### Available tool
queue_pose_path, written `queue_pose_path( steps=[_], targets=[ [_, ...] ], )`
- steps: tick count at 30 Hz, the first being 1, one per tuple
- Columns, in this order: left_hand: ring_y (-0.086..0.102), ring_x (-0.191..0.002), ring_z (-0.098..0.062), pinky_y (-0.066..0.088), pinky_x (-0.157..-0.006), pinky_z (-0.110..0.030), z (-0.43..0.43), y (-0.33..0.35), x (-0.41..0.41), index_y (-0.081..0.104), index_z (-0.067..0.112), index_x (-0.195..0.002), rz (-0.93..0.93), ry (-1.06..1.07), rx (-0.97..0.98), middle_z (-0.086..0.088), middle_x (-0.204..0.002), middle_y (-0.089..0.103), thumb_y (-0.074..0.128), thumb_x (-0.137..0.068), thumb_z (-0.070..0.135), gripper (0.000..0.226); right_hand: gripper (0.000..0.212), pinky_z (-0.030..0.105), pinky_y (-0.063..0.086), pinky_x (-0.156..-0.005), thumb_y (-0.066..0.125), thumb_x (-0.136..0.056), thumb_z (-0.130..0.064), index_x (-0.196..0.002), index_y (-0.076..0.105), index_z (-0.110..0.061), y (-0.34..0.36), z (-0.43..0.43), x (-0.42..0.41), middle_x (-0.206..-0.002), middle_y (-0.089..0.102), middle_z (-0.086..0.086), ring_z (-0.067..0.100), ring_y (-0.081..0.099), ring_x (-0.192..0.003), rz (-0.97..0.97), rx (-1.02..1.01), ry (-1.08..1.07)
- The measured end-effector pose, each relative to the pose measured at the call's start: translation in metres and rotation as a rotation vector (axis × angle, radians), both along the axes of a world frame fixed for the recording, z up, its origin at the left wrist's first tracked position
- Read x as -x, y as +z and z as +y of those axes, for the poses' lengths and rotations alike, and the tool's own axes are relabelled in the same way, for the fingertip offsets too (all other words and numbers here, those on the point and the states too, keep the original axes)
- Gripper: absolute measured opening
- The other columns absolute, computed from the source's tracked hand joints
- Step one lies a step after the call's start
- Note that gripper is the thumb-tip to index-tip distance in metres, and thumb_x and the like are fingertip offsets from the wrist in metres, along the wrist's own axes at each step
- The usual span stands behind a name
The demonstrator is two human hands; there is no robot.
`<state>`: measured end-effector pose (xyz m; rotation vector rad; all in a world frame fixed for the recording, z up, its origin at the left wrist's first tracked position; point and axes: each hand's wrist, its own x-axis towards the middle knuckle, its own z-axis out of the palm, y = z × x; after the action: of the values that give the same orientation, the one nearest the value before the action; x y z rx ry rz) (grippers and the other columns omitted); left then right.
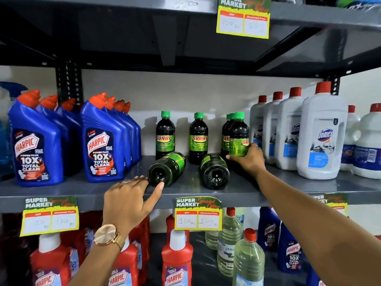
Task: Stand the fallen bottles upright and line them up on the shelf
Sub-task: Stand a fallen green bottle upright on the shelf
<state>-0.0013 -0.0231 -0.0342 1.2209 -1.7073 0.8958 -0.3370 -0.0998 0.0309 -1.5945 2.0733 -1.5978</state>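
Note:
Dark Sunny bottles with green caps stand on the grey middle shelf [257, 188]. One upright bottle [165, 135] is at the back left, another [198, 137] beside it, and a short row at the right. My right hand [248, 159] grips the front bottle of that row [239, 133] near its base, held upright. Two bottles lie on their sides, bases toward me: the left fallen bottle [167, 169] and the right fallen bottle [214, 171]. My left hand [129, 201] reaches for the left fallen bottle, fingertips touching its base, fingers apart.
Blue Harpic bottles [37, 145] fill the shelf's left side, white Domex jugs [321, 137] the right. Yellow price tags [198, 213] hang on the shelf's front edge. Red Harpic and clear bottles stand on the shelf below. The upper shelf hangs low overhead.

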Motion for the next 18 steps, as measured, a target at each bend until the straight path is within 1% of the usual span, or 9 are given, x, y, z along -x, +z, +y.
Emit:
queue_pose_path(
  steps=[1,2,4,5,7,10,13,15,18],
  targets=[
    [0.066,-0.052,-0.02,0.038,-0.045,-0.022,-0.0007,-0.0001,0.0005,0.067,0.019,-0.058,0.002,-0.001,0.011,0.002,-0.06,0.071,0.027,-0.091,0.059,0.065,0.083,0.045,0.047,-0.1,0.085,-0.061,-0.046,-0.122,0.054,-0.001,-0.0002,-0.002,0.0006,-0.122,0.06,0.019,0.035,0.055,-0.118,-0.009,-0.015,0.003],
    [0.067,-0.054,-0.02,0.04,-0.045,-0.022,-0.0011,-0.0001,0.0007,0.068,0.019,-0.059,0.005,-0.002,0.02,0.001,-0.061,0.072,0.024,-0.092,0.059,0.068,0.075,0.041,0.047,-0.099,0.082,-0.065,-0.045,-0.121,0.058,-0.002,-0.0003,-0.0034,0.0001,-0.12,0.061,0.018,0.034,0.055,-0.118,-0.023,-0.03,0.022],
    [0.068,-0.056,-0.02,0.042,-0.046,-0.023,-0.0016,0.0003,0.001,0.07,0.019,-0.061,0.008,-0.005,0.027,0.001,-0.064,0.073,0.02,-0.093,0.06,0.073,0.048,0.03,0.045,-0.086,0.075,-0.074,-0.034,-0.112,0.066,-0.005,-0.0011,-0.0045,-0.0008,-0.109,0.067,0.015,0.031,0.06,-0.11,-0.072,-0.03,0.081],
    [0.068,-0.056,-0.02,0.042,-0.046,-0.023,-0.0016,0.0004,0.0012,0.07,0.019,-0.061,0.008,-0.007,0.027,0.001,-0.063,0.073,0.019,-0.094,0.06,0.073,0.04,0.028,0.044,-0.082,0.072,-0.076,-0.028,-0.109,0.067,-0.006,-0.0021,-0.0041,-0.0005,-0.106,0.069,0.014,0.03,0.062,-0.105,-0.088,-0.028,0.096],
    [0.068,-0.055,-0.021,0.041,-0.046,-0.023,-0.0018,0.0005,0.0013,0.069,0.018,-0.061,0.006,-0.005,0.022,0.001,-0.063,0.072,0.02,-0.093,0.06,0.073,0.044,0.031,0.047,-0.086,0.073,-0.076,-0.026,-0.114,0.063,-0.006,-0.0039,-0.0028,0.0013,-0.113,0.068,0.017,0.031,0.062,-0.107,-0.068,-0.039,0.077],
    [0.069,-0.058,-0.021,0.042,-0.048,-0.023,-0.0018,0.0002,0.001,0.07,0.018,-0.062,0.003,0.007,-0.005,0.0,-0.065,0.073,0.029,-0.091,0.058,0.065,0.071,0.037,0.046,-0.095,0.083,-0.07,-0.035,-0.124,0.05,-0.004,-0.0041,-0.0012,0.0019,-0.125,0.061,0.017,0.035,0.057,-0.118,-0.008,-0.067,0.012],
    [0.069,-0.059,-0.021,0.042,-0.048,-0.025,-0.0026,-0.0005,0.0011,0.071,0.018,-0.064,0.003,0.016,-0.022,0.001,-0.066,0.073,0.034,-0.089,0.057,0.059,0.089,0.044,0.045,-0.102,0.084,-0.065,-0.046,-0.13,0.045,0.0,-0.0019,-0.0009,0.0002,-0.131,0.054,0.02,0.037,0.053,-0.122,0.012,-0.109,-0.022],
    [0.068,-0.058,-0.021,0.041,-0.048,-0.025,-0.0024,-0.0005,0.0012,0.071,0.018,-0.064,0.003,0.013,-0.023,0.002,-0.065,0.073,0.034,-0.089,0.057,0.059,0.086,0.042,0.046,-0.101,0.083,-0.065,-0.046,-0.128,0.049,0.0,-0.0019,-0.0013,0.0,-0.13,0.055,0.02,0.036,0.053,-0.121,-0.021,-0.106,-0.007],
    [0.069,-0.059,-0.021,0.042,-0.048,-0.025,-0.0026,-0.0007,0.0009,0.071,0.017,-0.064,0.007,0.016,-0.016,0.001,-0.066,0.074,0.036,-0.088,0.056,0.057,0.062,0.034,0.05,-0.091,0.079,-0.07,-0.034,-0.118,0.056,-0.002,-0.0028,-0.0006,0.0011,-0.121,0.063,0.018,0.033,0.06,-0.11,-0.088,-0.089,0.028]
  ],
)
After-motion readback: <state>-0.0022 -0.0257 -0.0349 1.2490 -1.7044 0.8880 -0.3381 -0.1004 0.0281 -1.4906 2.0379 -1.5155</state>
